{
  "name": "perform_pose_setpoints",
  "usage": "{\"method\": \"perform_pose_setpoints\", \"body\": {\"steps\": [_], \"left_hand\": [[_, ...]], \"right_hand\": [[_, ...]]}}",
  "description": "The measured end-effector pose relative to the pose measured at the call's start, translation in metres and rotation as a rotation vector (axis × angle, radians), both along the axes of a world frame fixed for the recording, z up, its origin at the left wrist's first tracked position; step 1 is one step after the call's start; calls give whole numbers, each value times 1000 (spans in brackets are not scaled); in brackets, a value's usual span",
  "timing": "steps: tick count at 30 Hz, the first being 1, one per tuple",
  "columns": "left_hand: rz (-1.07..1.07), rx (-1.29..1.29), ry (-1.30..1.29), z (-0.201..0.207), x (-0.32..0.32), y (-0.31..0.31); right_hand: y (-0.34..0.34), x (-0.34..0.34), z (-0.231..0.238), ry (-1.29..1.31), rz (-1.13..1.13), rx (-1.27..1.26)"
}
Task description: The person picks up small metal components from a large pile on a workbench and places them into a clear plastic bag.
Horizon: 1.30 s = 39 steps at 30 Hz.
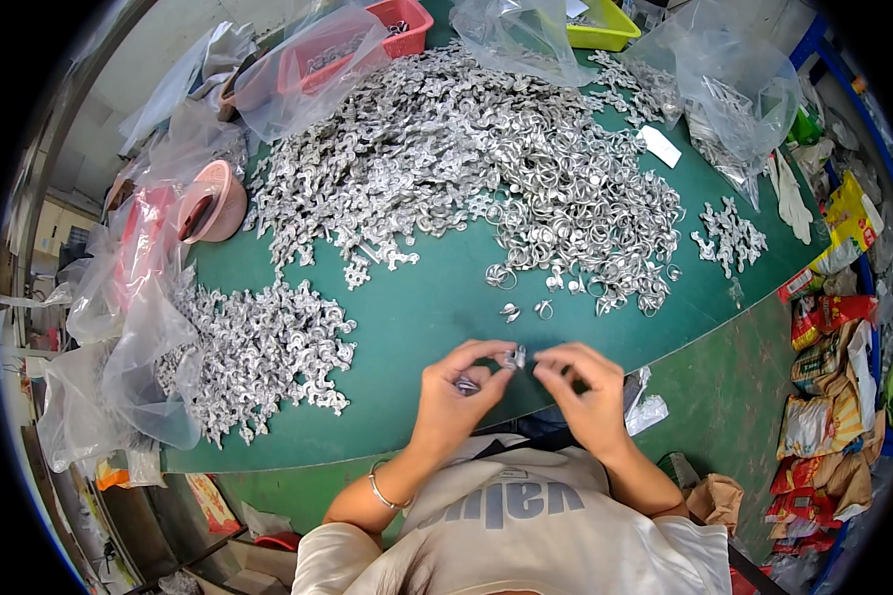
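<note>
My left hand (456, 389) pinches a small silver metal part (515, 358) between thumb and fingertips, just above the table's near edge. A second metal piece (466, 385) sits in its curled fingers. Close to the right of the pinched part is my right hand (587, 389), thumb and index finger drawn together; whatever lies between them is too small to make out. Beyond my hands, two loose ring-shaped metal pieces, one a small ring (544, 309), rest on the green table (417, 317). A large heap of ring-shaped metal parts (585, 208) lies past them.
Flat metal castings form a big pile (367, 159) at the back and a smaller pile (268, 357) at left. A pink basket (212, 203), red tray (407, 30), yellow tray (602, 28) and plastic bags (159, 367) line the edges. A white glove (790, 198) lies right.
</note>
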<state>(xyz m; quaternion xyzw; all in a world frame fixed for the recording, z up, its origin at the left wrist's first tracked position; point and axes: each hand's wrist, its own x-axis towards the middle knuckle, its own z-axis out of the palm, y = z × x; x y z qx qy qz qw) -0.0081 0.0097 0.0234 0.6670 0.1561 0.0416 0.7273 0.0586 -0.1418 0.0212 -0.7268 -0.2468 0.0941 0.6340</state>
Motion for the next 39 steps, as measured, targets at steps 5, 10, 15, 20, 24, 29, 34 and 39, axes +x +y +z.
{"method": "perform_pose_setpoints", "body": {"steps": [5, 10, 15, 20, 24, 29, 34, 39], "left_hand": [[150, 598, -38, -26, -5, 13], [81, 890, -26, -30, -5, 7], [-30, 1001, 6, -18, 3, -12], [-99, 1029, 36, -29, 9, -14], [-50, 1019, 6, -29, 3, -7], [-14, 676, -117, -1, 0, -8], [4, 278, -258, 29, -3, -18], [15, 338, -332, 38, -4, -22]], "right_hand": [[1, 20, -24, -298, -246, -315], [17, 28, -36, -554, -276, -562], [7, 27, -31, -84, -212, -184], [-2, 13, -25, 404, -116, 222], [-7, 7, -14, 421, -58, 278], [-10, -2, -9, 192, -73, 271], [-7, -5, -5, -78, 9, 332], [-6, -6, 3, -191, -24, 319]]}}
